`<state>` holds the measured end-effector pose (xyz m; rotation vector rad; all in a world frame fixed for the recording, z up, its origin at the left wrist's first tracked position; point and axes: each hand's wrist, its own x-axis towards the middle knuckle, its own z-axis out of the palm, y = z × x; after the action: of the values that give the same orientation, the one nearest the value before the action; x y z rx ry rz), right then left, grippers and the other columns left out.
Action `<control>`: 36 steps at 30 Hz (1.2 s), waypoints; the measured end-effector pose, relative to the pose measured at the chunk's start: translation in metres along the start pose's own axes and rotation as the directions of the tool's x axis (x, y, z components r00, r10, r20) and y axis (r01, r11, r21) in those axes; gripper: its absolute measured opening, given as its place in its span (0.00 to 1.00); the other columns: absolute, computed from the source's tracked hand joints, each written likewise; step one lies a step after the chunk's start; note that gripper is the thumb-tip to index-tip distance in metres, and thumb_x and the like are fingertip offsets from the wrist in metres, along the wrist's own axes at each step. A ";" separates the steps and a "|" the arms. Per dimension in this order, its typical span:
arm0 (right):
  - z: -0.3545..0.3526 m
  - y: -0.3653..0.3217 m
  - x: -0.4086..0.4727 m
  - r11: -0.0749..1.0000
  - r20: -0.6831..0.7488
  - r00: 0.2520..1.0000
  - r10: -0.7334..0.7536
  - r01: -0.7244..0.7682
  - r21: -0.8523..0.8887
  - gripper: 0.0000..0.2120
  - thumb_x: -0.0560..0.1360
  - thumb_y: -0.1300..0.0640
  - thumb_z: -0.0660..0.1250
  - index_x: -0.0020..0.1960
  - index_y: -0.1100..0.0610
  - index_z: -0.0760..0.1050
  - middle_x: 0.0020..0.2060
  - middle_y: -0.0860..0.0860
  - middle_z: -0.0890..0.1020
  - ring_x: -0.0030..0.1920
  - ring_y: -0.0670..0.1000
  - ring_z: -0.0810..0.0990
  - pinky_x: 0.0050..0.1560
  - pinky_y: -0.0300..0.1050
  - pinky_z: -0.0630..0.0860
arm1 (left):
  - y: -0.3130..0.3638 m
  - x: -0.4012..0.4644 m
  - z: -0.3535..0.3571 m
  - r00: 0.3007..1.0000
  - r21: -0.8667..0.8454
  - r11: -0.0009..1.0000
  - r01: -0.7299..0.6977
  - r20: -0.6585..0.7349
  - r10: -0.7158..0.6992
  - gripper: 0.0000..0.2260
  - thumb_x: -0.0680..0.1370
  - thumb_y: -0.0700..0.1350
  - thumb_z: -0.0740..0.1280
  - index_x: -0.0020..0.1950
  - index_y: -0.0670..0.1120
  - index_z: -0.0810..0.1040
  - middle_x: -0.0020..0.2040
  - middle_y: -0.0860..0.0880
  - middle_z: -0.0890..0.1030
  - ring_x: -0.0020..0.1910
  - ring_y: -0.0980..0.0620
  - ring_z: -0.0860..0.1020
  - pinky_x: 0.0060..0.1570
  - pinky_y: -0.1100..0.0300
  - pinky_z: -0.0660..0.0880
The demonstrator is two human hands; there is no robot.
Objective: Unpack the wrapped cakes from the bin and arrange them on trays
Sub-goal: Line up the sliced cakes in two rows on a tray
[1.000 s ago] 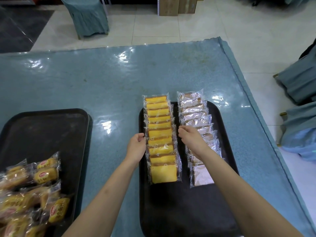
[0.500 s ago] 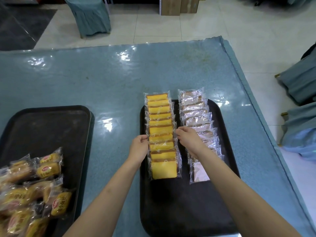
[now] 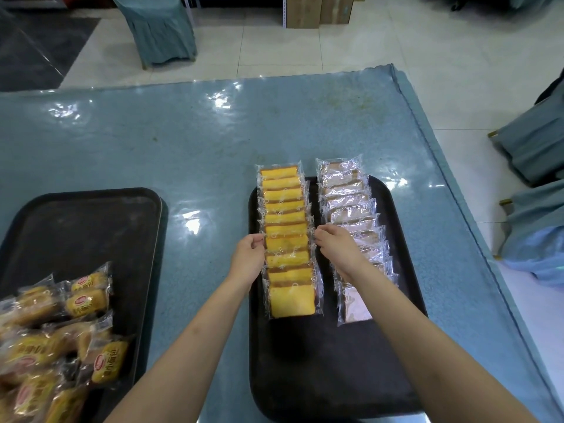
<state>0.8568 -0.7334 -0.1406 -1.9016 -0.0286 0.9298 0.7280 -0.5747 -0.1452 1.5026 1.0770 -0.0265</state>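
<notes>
Here the person is straightening the yellow cake row on the right tray, so the arranging step looks well under way. The left hand is pinching the wrapper edge on the row's left side, and the right hand is pinching the edge on its right side. The row's long axis is running away from the person, each cake lying crosswise, with the pale cake row parallel just beside it. Next, squaring these 2 rows probably calls for small, even nudges.
</notes>
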 end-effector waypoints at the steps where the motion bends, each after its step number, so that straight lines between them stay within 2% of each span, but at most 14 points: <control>1: 0.000 -0.001 0.000 1.000 0.002 1.000 0.006 -0.006 0.007 0.23 0.82 0.48 0.64 0.74 0.56 0.74 0.65 0.50 0.81 0.68 0.54 0.77 0.74 0.59 0.71 | 0.000 0.000 0.000 1.000 0.002 1.000 0.000 -0.003 0.000 0.10 0.87 0.46 0.59 0.67 0.49 0.76 0.54 0.55 0.82 0.51 0.60 0.81 0.42 0.65 0.75; 4: 0.001 -0.002 -0.002 1.000 0.014 1.000 0.011 -0.011 0.017 0.16 0.84 0.51 0.63 0.69 0.54 0.77 0.57 0.47 0.82 0.65 0.53 0.78 0.74 0.58 0.72 | -0.002 0.001 0.000 1.000 -0.011 1.000 -0.003 -0.008 0.003 0.10 0.87 0.45 0.59 0.66 0.49 0.76 0.55 0.55 0.83 0.52 0.60 0.81 0.42 0.65 0.75; 7: -0.001 -0.004 -0.005 1.000 0.021 1.000 0.007 -0.008 0.024 0.16 0.85 0.52 0.62 0.70 0.55 0.76 0.54 0.45 0.81 0.64 0.53 0.78 0.74 0.57 0.72 | -0.006 0.001 -0.002 1.000 -0.010 1.000 -0.010 -0.014 0.010 0.10 0.87 0.46 0.59 0.66 0.49 0.76 0.57 0.54 0.83 0.54 0.57 0.81 0.43 0.65 0.75; 11: -0.003 -0.005 -0.009 1.000 0.004 1.000 -0.020 0.020 -0.002 0.22 0.85 0.51 0.62 0.76 0.57 0.71 0.66 0.51 0.79 0.70 0.54 0.75 0.76 0.58 0.70 | -0.013 0.002 -0.008 0.999 0.010 1.000 -0.006 -0.041 0.006 0.15 0.87 0.43 0.58 0.74 0.47 0.73 0.67 0.54 0.77 0.65 0.54 0.76 0.58 0.59 0.74; 14: -0.006 0.000 -0.014 0.999 -0.001 0.999 -0.037 0.037 -0.018 0.24 0.84 0.49 0.62 0.78 0.57 0.70 0.71 0.52 0.77 0.72 0.54 0.74 0.77 0.59 0.69 | -0.020 0.001 -0.011 0.998 -0.003 1.000 0.014 -0.058 -0.014 0.16 0.86 0.42 0.59 0.75 0.47 0.71 0.67 0.51 0.76 0.63 0.52 0.75 0.59 0.58 0.73; 16: -0.006 0.005 -0.017 1.000 0.007 1.000 -0.023 0.023 -0.007 0.23 0.84 0.50 0.61 0.76 0.59 0.71 0.70 0.56 0.78 0.72 0.58 0.75 0.76 0.61 0.70 | -0.026 -0.001 -0.012 0.998 0.003 1.000 0.024 -0.056 -0.024 0.16 0.86 0.44 0.60 0.74 0.48 0.72 0.67 0.50 0.77 0.62 0.52 0.76 0.60 0.56 0.74; 18: -0.004 0.010 -0.022 1.000 0.003 1.000 -0.003 0.003 -0.018 0.21 0.84 0.51 0.61 0.72 0.62 0.74 0.63 0.61 0.82 0.68 0.65 0.78 0.73 0.65 0.72 | -0.033 -0.004 -0.011 0.998 0.012 0.999 0.032 -0.046 -0.031 0.16 0.86 0.44 0.60 0.74 0.47 0.72 0.65 0.51 0.77 0.62 0.53 0.75 0.63 0.55 0.74; 21: 0.001 0.013 -0.029 0.998 0.029 0.999 0.025 -0.023 -0.050 0.20 0.85 0.50 0.61 0.73 0.57 0.75 0.54 0.51 0.84 0.64 0.58 0.80 0.72 0.61 0.74 | -0.042 -0.009 -0.008 0.999 0.037 0.999 0.040 -0.033 -0.039 0.16 0.86 0.44 0.60 0.73 0.46 0.73 0.63 0.51 0.79 0.57 0.55 0.77 0.57 0.57 0.75; 23: 0.005 0.014 -0.031 0.998 0.042 0.998 0.038 -0.036 -0.049 0.20 0.84 0.49 0.62 0.73 0.56 0.75 0.58 0.51 0.83 0.63 0.54 0.80 0.72 0.59 0.74 | -0.044 -0.011 -0.007 0.999 0.050 0.998 0.048 -0.018 -0.047 0.16 0.86 0.44 0.60 0.74 0.46 0.73 0.63 0.49 0.80 0.54 0.58 0.78 0.50 0.60 0.75; 26: 0.008 0.016 -0.032 0.998 0.044 0.999 0.023 -0.020 -0.066 0.21 0.85 0.48 0.62 0.74 0.56 0.75 0.59 0.48 0.80 0.61 0.51 0.77 0.72 0.59 0.74 | -0.045 -0.014 -0.005 0.999 0.036 0.998 0.049 0.010 -0.050 0.16 0.86 0.45 0.60 0.73 0.46 0.74 0.62 0.50 0.82 0.58 0.55 0.80 0.48 0.61 0.76; 29: 0.008 0.016 -0.034 0.998 0.037 0.999 0.029 -0.027 -0.049 0.21 0.85 0.48 0.61 0.74 0.56 0.74 0.64 0.49 0.81 0.65 0.52 0.78 0.73 0.59 0.73 | -0.042 -0.017 -0.003 0.999 0.022 0.999 0.040 0.015 -0.040 0.15 0.86 0.46 0.61 0.72 0.46 0.75 0.61 0.50 0.83 0.57 0.56 0.81 0.45 0.63 0.77; 31: 0.009 0.016 -0.035 0.999 0.031 0.999 0.031 -0.030 -0.037 0.18 0.85 0.50 0.61 0.72 0.56 0.75 0.61 0.50 0.82 0.63 0.53 0.79 0.72 0.57 0.73 | -0.041 -0.017 -0.002 0.999 0.013 0.999 0.035 0.011 -0.035 0.15 0.87 0.46 0.60 0.72 0.46 0.75 0.63 0.50 0.82 0.59 0.55 0.80 0.48 0.62 0.78; 33: 0.008 0.016 -0.036 0.999 0.028 0.999 0.024 -0.023 -0.029 0.14 0.85 0.51 0.61 0.66 0.55 0.78 0.57 0.54 0.84 0.61 0.56 0.81 0.70 0.58 0.75 | -0.039 -0.017 -0.003 1.000 0.008 1.000 0.028 0.010 -0.028 0.16 0.86 0.44 0.60 0.74 0.45 0.74 0.65 0.49 0.81 0.62 0.53 0.80 0.56 0.59 0.79; 36: 0.006 0.021 -0.035 1.000 0.022 1.000 -0.001 0.001 -0.012 0.18 0.84 0.51 0.61 0.60 0.66 0.77 0.58 0.67 0.81 0.63 0.69 0.78 0.71 0.66 0.72 | -0.037 -0.015 -0.003 0.999 0.006 1.000 0.026 0.019 -0.027 0.17 0.86 0.41 0.59 0.75 0.45 0.72 0.68 0.49 0.79 0.65 0.52 0.78 0.63 0.55 0.78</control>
<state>0.8205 -0.7540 -0.1377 -1.9025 -0.0486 0.9516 0.6951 -0.5873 -0.1646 1.4903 1.0821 -0.0625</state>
